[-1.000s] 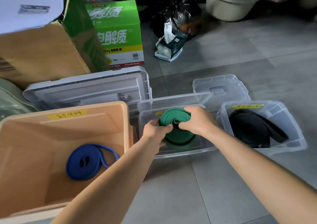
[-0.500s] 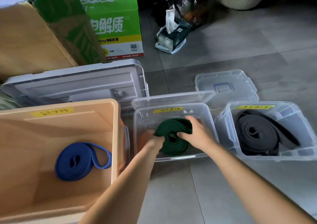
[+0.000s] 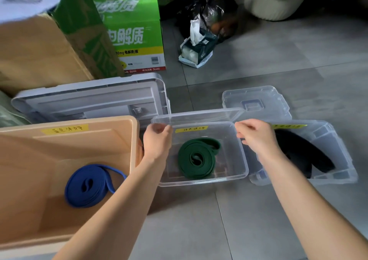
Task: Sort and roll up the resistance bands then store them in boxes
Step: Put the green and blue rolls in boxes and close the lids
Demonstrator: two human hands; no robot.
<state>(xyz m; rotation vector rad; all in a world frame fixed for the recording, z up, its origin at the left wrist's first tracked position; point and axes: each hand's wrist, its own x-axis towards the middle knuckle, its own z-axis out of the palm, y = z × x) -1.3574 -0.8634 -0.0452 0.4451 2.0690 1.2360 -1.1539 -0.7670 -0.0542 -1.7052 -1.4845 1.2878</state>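
Green band (image 3: 197, 158) lies coiled flat in the middle clear box (image 3: 203, 181), below and between the hands, its loose end pointing far-right. Left hand (image 3: 157, 142), slightly nearer, hovers at the left wall and right hand (image 3: 256, 138) at the right. Both are loosely curled and empty. The lid (image 3: 199, 115) leans just behind.

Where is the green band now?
Head view, centre: the green band lies coiled in the middle clear box, between the peach box to the left and the black band's box.
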